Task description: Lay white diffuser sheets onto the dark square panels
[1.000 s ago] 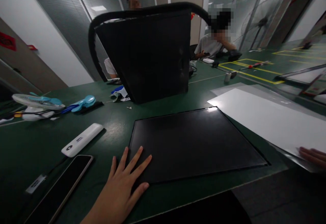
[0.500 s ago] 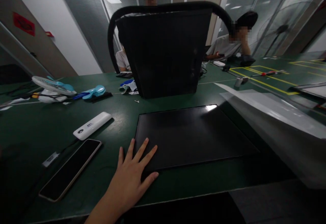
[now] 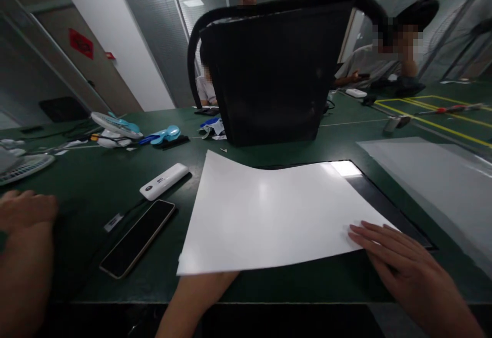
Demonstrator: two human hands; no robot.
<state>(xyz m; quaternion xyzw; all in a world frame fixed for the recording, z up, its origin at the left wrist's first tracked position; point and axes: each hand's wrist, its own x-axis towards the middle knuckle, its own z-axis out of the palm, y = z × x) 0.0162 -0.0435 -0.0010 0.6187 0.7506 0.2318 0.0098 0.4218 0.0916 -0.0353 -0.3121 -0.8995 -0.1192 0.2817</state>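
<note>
A glossy white sheet [image 3: 265,215] hangs curved over a flat black panel [image 3: 384,199], covering most of it. My right hand [image 3: 403,261] is at the sheet's right front corner, fingers over the top and closed on it, thumb mostly hidden. My left hand [image 3: 207,289] reaches in from the front edge beneath the sheet. Only its wrist and lower part show, the fingers being covered. To the left of the sheet, a black-screened phone [image 3: 138,239] lies beside a white power bank [image 3: 164,181] with a cable.
Another person's arm [image 3: 26,245] rests on the green table [image 3: 92,199] at left. Behind the panel stands a black chair back [image 3: 272,76]. A translucent sheet [image 3: 434,174] lies at right. Small fans [image 3: 115,125] and a blue item [image 3: 167,134] sit back left. Other people sit beyond.
The white sheet has come in over the panel, with my right hand now in view on it. My left hand's spread fingers are now covered. The view has shifted left; another person's arm appears there.
</note>
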